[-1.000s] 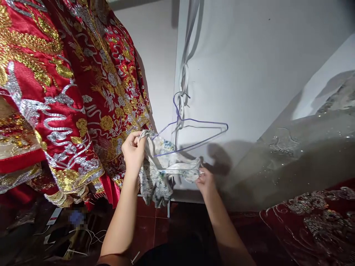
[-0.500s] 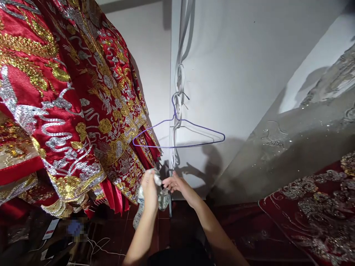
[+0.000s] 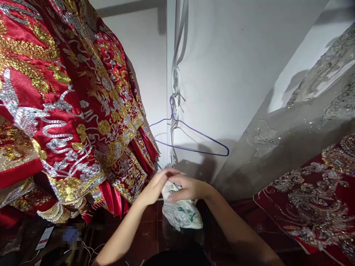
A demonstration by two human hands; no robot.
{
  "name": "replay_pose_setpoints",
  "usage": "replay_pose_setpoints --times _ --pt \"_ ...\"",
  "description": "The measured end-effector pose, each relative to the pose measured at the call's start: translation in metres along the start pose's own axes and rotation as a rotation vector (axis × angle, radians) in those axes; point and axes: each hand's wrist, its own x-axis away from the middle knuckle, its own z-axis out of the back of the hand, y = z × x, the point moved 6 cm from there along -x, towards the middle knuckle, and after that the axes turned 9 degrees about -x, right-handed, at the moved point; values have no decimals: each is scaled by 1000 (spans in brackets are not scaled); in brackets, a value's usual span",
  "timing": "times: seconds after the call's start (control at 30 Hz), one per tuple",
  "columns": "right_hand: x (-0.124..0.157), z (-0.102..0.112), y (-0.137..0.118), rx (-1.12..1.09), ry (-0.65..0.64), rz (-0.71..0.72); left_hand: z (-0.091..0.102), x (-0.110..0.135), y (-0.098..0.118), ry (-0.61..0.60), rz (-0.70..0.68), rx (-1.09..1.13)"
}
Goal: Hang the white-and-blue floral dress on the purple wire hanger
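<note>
A bunched white cloth with green pattern hangs from my hands, low in the middle of the view. My right hand is closed on its upper part, the thumb lying across the front. Against it, my left hand has its fingers bent over the cloth's top edge, and the fingertips are partly hidden behind the right hand. Just above both hands, a purple wire hanger hangs bare from a white ring strip on the wall. The hanger's left end overlaps a red embroidered jacket.
The red jacket with gold and silver embroidery fills the left side. Sheer beaded fabric and a dark red beaded garment hang at the right. A phone with a white cable lies at the lower left.
The cloth has moved right and now hangs below both hands. My right hand, earlier with fingers loosely apart, has closed on it. The hanger has turned a little.
</note>
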Motion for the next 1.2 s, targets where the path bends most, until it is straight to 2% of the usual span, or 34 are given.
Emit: replay_pose_setpoints --times 0.03,0.1,0.2,0.27,0.3,0.37,0.5,0.63,0.8,0.87,0.93,1.07,1.2 --pt "3 3 -13 137 -11 40 -4 3 -13 -78 64 -13" --pt "6 17 -32 283 123 116 -9 8 -34 -179 156 -39" --pt "11 49 -40 239 552 237 -5 12 -42 -273 135 -96" --pt "14 67 -28 162 797 276 5 12 -41 -241 112 -189" --pt "14 76 -18 143 875 266 10 12 -41 -205 110 -235" --pt "13 94 -2 170 953 222 18 13 -42 -148 110 -295" --pt "15 135 7 411 1010 140 28 11 -48 -106 126 -402" --pt "35 165 -4 621 1095 87 56 -6 -49 -50 172 -540" --pt "59 168 -27 733 1117 174 107 -40 -21 192 128 -688" --pt "67 168 -34 749 1140 198 121 -52 -9 287 85 -730" --pt "72 170 -39 759 1168 213 132 -61 -4 358 103 -765" --pt "75 173 -40 752 1139 200 135 -79 -6 356 201 -806" --pt "69 167 -34 770 1070 188 128 -105 7 424 74 -708"
